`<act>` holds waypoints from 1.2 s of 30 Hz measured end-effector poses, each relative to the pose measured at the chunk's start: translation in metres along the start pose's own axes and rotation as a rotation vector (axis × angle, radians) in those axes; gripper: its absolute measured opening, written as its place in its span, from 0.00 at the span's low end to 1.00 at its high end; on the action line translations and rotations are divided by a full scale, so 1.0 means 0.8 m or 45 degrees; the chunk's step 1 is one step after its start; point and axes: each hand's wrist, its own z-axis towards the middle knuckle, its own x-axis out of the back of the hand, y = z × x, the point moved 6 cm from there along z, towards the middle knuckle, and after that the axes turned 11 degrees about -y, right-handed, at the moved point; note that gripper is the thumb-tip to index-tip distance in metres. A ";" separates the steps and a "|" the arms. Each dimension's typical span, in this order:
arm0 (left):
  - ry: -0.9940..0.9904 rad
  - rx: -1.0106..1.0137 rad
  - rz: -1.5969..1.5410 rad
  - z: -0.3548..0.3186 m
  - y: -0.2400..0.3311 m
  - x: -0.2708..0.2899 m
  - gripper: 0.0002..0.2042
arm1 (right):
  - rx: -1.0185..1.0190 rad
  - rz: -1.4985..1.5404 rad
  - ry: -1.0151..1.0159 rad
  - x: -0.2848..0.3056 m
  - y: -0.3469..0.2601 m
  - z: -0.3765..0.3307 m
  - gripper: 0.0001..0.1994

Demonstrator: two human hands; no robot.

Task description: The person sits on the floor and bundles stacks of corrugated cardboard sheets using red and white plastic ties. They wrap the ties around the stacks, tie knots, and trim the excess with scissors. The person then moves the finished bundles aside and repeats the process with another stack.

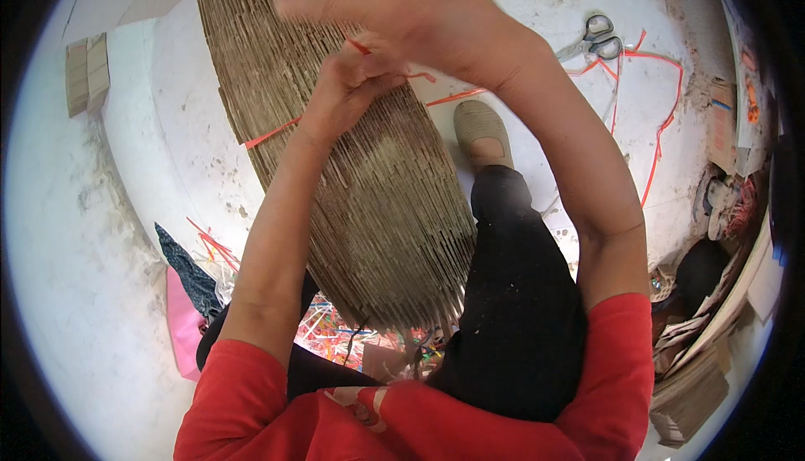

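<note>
A long stack of flattened brown cardboard point(394, 209), standing on edge, stretches away from between my legs. Around its middle runs a thin red plastic strap point(272, 132), which shows on both sides of the stack. My left hand point(348, 84) is closed over the stack's top, pinching the strap; a short red end sticks up above its fingers. Just beyond and above it is my right hand point(411, 12), its fingers smeared by motion. A bit of red shows near those fingers, but whether they grip it is unclear.
Scissors point(597, 38) with dark handles lie on the pale floor at the far right, beside a loose red strap point(662, 138). Coloured strips point(331, 327) litter the floor below the stack. Cardboard pieces point(692, 394) lean along the right. My shoe point(482, 130) is beside the stack.
</note>
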 end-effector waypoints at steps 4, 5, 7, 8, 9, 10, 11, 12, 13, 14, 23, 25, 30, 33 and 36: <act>0.305 -0.084 0.341 -0.019 0.018 0.007 0.05 | -0.918 0.148 0.439 0.026 0.069 -0.069 0.06; 0.393 -0.067 0.426 -0.026 0.027 0.008 0.06 | -1.064 0.583 0.417 0.012 0.072 -0.088 0.05; 0.516 -0.011 0.474 -0.037 0.036 0.004 0.06 | -1.283 1.321 0.064 -0.041 0.051 -0.120 0.06; 0.574 0.018 0.500 -0.040 0.039 0.002 0.06 | -1.347 1.611 -0.271 -0.069 0.030 -0.132 0.07; 0.639 0.046 0.418 -0.042 0.039 0.000 0.06 | -1.400 1.925 -0.262 -0.090 0.006 -0.136 0.08; 0.699 0.075 0.333 -0.041 0.042 -0.002 0.07 | -1.448 2.242 -0.245 -0.110 -0.019 -0.135 0.09; 0.762 0.102 0.251 -0.040 0.044 -0.002 0.07 | -1.419 2.402 -0.067 -0.122 -0.026 -0.132 0.10; 0.829 0.195 0.182 -0.040 0.043 0.000 0.05 | -1.383 2.554 0.119 -0.132 -0.031 -0.131 0.11; 0.900 0.290 0.114 -0.040 0.043 0.002 0.04 | -1.336 2.701 0.304 -0.136 -0.033 -0.129 0.12; 0.969 0.384 0.044 -0.042 0.039 0.005 0.03 | -1.341 2.723 0.390 -0.136 -0.035 -0.130 0.12; 0.086 0.676 -0.858 -0.023 -0.022 -0.003 0.05 | -1.315 2.314 -0.141 -0.121 -0.018 -0.129 0.09; 0.052 0.656 -0.849 -0.022 -0.015 -0.002 0.05 | -1.360 1.705 -0.534 -0.105 -0.008 -0.120 0.08; -0.139 0.462 -0.304 -0.019 0.002 0.007 0.03 | -1.070 1.253 -0.538 -0.098 0.004 -0.115 0.09; -0.142 0.226 0.574 -0.037 0.019 0.024 0.03 | -0.986 0.891 -0.545 -0.094 0.023 -0.124 0.09; -0.154 0.130 1.118 -0.069 0.018 0.044 0.02 | -1.286 1.036 -0.528 -0.109 0.053 -0.157 0.08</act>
